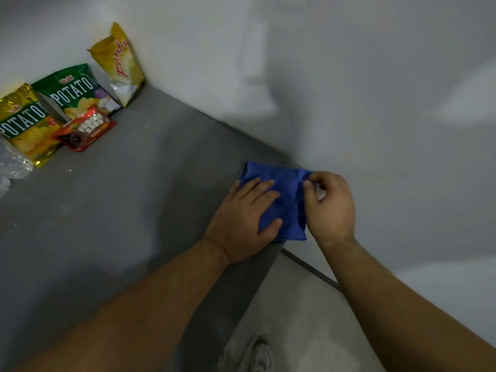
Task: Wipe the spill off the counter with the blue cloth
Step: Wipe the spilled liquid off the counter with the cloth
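Note:
A folded blue cloth (284, 183) lies at the right end of the grey counter (134, 197), up against the white wall. My left hand (241, 221) lies flat on the cloth's left half, fingers spread and pressing it down. My right hand (331, 205) pinches the cloth's upper right corner between thumb and fingers. I cannot make out any spill on the counter.
Snack bags stand in the far left corner: a yellow bag (120, 65), a green potato chip bag (77, 89), a gold potato chip bag (26, 124) and a red fudge bar pack (86, 128). Crumpled clear plastic (12, 167) lies at the left edge. The counter's right edge drops to the floor (300, 318).

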The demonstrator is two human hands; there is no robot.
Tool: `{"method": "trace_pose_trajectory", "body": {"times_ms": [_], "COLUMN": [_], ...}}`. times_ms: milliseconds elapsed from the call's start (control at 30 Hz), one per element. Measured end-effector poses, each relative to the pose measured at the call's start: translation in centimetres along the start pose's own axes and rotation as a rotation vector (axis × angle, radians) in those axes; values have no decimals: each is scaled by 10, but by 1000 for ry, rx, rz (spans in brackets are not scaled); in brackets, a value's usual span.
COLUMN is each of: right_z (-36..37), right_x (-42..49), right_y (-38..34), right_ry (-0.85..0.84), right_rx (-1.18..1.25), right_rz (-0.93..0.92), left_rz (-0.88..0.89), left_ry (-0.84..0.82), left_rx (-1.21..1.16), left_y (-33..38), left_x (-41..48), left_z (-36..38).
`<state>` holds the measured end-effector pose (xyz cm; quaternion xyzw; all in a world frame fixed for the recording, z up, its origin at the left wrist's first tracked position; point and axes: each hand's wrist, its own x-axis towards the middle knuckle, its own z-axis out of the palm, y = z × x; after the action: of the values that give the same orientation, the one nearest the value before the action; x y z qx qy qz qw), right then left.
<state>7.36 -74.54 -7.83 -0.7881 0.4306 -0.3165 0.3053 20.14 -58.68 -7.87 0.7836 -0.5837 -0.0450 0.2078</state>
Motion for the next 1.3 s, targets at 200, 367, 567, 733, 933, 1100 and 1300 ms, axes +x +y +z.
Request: {"method": "trace_pose_trajectory", "body": {"times_ms": [200, 367, 567, 733, 933, 1100, 1300], "right_z": [57, 64, 28, 51, 30, 19, 40], "right_x": [-16, -31, -26, -7, -25, -7, -21], "right_y": [-59, -46, -15, -29, -16, 2, -18], "right_ry": [-375, -483, -521, -520, -612, -615, -627], "right_rx": [-560, -692, -721, -748, -615, -718, -769], "right_rz": [-85, -120, -211, -122, -502, -327, -303], "left_rz": [-294, -294, -297, -328, -347, -369, -422], "left_ry": [246, 205, 215, 184, 183, 190, 266], "left_rx": [2, 37, 50, 45, -21, -90, -188], "left_y": [-29, -29, -24, -21, -23, -20, -14], "left_x": [-62, -59, -57, -58, -61, -63, -71], "left_z": [-7, -2, -9, -14, -16, -22, -35]}}
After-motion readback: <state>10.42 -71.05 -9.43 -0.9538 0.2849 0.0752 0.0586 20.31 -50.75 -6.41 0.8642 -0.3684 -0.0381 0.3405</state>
